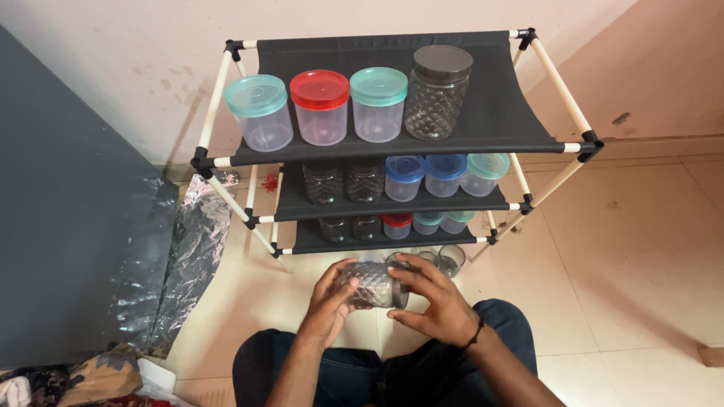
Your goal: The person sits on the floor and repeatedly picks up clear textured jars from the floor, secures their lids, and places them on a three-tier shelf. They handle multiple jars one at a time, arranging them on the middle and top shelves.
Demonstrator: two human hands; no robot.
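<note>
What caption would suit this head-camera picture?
Both hands, left hand and right hand, hold a textured clear jar before a three-tier fabric rack.

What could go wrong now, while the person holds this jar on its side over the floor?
1. The jar lies sideways between the left hand and right hand; if it slips, it may hit the hard floor.
2. Two more jars stand just behind the hands and may get knocked over.

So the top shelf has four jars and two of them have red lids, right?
Not quite. The head view shows four jars on the top shelf, but only one has a red lid. Two have teal lids, and the tall patterned jar has a dark lid.
</note>
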